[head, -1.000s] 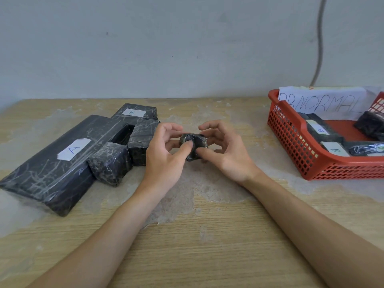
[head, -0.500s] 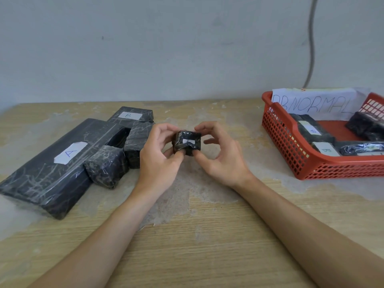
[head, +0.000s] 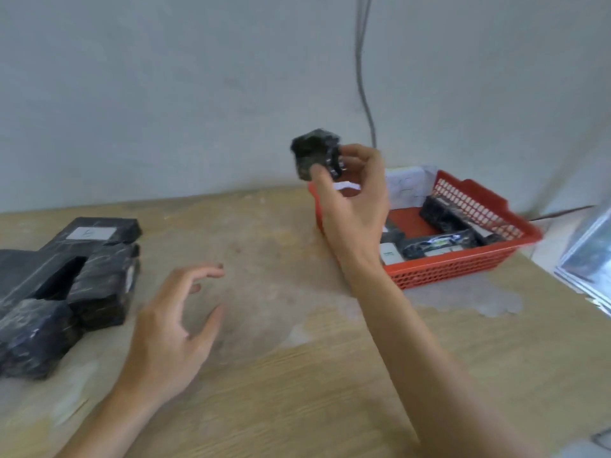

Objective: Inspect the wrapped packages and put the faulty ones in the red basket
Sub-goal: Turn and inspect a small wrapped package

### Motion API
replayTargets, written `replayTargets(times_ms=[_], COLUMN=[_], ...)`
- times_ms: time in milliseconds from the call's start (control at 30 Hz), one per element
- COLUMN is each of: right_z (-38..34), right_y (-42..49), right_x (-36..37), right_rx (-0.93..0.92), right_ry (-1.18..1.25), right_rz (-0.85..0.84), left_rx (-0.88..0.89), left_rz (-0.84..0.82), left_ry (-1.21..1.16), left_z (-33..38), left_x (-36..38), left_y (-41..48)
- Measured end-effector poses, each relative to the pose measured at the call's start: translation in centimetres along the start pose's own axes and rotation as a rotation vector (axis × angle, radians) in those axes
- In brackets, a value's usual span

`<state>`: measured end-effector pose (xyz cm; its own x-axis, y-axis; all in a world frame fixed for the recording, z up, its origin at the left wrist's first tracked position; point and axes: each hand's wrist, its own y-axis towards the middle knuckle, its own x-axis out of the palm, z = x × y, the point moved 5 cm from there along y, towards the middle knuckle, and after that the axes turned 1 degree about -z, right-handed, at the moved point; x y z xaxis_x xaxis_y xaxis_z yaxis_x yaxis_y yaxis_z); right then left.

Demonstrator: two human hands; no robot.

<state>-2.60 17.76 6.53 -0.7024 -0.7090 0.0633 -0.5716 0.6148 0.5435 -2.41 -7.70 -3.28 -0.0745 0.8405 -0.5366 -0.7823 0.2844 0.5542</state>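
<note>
1. Head view, change: half a second ago both hands pinched the small package (head: pixel 315 153) low over the middle of the table (head: pixel 281 375). Now only the right hand (head: pixel 350 206) grips it, thumb and curled fingers clamped round it, raised at 12 o'clock.
2. In the picture the package sits just above the left rim of the red basket (head: pixel 463 262).
3. The left hand (head: pixel 172 328) has let go. It hovers over the table at 8 o'clock, fingers apart and loosely bent, holding nothing.
4. The view has swung right: the basket now lies at 3 o'clock, and the pile of packages (head: pixel 96 279) has slid to the 9 o'clock edge.
5. Edges: the right wrist hides part of the basket's left wall. Wrapped bundles (head: pixel 443 216) lie inside, and a paper sheet (head: pixel 410 190) leans on the far wall. The table's right edge runs just past the basket at 4 o'clock.
6. Open room: bare tabletop spreads between the left hand and the basket; the right forearm crosses it from 5 o'clock.
</note>
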Motion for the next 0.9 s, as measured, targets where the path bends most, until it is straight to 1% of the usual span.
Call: replayTargets(times_ms=[67,133,200,267,333,400,433,500,600,667,733,800,900], right_z=[0.2,0.9,2.4,4.3,6.4,8.1,8.8,9.6,10.8,11.9,12.9,13.9,14.7], right_y=[2.5,4.9,7.5,9.9,12.0,13.7,14.5,15.9,18.3,19.6,20.5,21.0,21.8], right_x=[-3.8,-7.6,-11.0,-14.0,-16.0,-17.1,-17.3,-17.0,-15.8,-14.7,-13.6,-12.7,-12.5], right_rx=[0.036,0.061,0.105,0.171,0.203,0.197,0.179,0.127,0.008,-0.08,-0.187,-0.297,-0.385], right_ry=[-0.017,-0.118,-0.26,-0.41,-0.555,-0.665,-0.7,-0.742,-0.819,-0.912,-1.087,-1.299,-1.474], right_rz=[0.063,0.079,0.065,0.015,-0.046,-0.107,-0.14,-0.227,-0.388,-0.514,-0.665,-0.81,-0.907], left_rx=[0.06,0.109,0.174,0.231,0.223,0.186,0.183,0.164,0.056,0.025,-0.007,-0.058,-0.07], left_rz=[-0.014,-0.031,-0.069,-0.125,-0.24,-0.446,-0.545,-0.692,-0.826,-0.921,-1.025,-1.108,-1.136], left_ry=[0.032,0.018,-0.021,-0.053,-0.063,0.016,0.097,0.237,0.267,0.332,0.432,0.471,0.479], left_z=[1.4,3.4,6.0,9.0,11.9,14.2,15.1,16.0,15.5,14.4,12.8,11.6,11.4], left_x=[0.5,1.4,2.9,5.4,9.0,13.5,15.9,19.8,23.8,25.6,26.9,27.5,27.7], left_y=[0.4,1.5,3.4,5.9,8.9,11.7,13.1,15.6,18.0,18.1,17.6,17.2,16.9])
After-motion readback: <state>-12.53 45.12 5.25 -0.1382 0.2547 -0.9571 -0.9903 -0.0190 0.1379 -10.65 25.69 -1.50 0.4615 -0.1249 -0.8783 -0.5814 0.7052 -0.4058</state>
